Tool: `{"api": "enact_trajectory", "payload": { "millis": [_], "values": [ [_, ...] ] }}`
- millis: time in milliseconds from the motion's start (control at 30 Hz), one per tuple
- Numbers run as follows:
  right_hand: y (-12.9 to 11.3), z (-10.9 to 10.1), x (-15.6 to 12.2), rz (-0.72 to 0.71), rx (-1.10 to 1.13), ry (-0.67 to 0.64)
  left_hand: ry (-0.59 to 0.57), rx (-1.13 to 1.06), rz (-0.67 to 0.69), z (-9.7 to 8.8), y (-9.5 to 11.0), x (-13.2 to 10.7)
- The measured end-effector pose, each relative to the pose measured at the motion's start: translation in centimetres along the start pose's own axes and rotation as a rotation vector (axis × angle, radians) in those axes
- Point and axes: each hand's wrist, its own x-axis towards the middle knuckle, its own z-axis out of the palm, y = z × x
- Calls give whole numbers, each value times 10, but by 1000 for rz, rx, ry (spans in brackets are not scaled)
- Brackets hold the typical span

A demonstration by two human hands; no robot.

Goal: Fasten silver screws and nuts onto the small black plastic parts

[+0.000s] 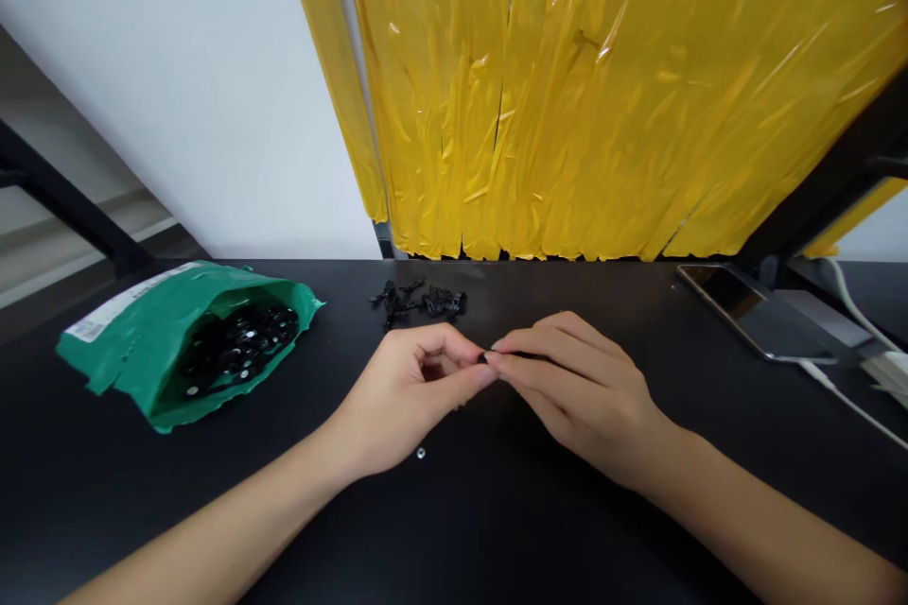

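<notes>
Over the middle of the black table, my left hand (418, 388) pinches a small black part (483, 358) between thumb and index finger. Only a sliver of that part shows; the fingertips cover the rest. From the other side, the fingers of my right hand (588, 388) close on the same spot and meet the left fingertips. Just below the left hand a small silvery ring-shaped piece (421, 453), like a nut, lies on the table. Beyond the hands sits a loose pile of small black parts (417, 301).
To the left lies a torn green bag (128, 354) full of black parts and small shiny pieces. A phone (752, 317) with a white cable (855, 402) rests at the right. Yellow plastic strip curtains (602, 113) hang behind the table (539, 529), beside a white panel (234, 95).
</notes>
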Motion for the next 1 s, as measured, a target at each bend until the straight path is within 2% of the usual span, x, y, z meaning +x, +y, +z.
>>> {"api": "enact_trajectory", "payload": {
  "millis": [100,233,433,633,833,933,1000],
  "values": [
    [0,0,0,0,-25,4,-13,-89,-38,0,3,1],
    [-2,0,0,41,-12,7,-72,-68,-49,1,7,1],
    [-1,4,1,159,167,51,-97,-48,-48,6,8,-3],
    [-1,1,3,210,319,29,-192,-5,16,-3,9,-7],
    [-11,2,5,458,583,31,-291,-33,44,-12,8,-4],
    [-16,4,7,573,708,67,-266,-38,34,-13,7,-1],
    [-19,4,7,636,762,84,-231,-119,22,-12,5,1]
  ]
}}
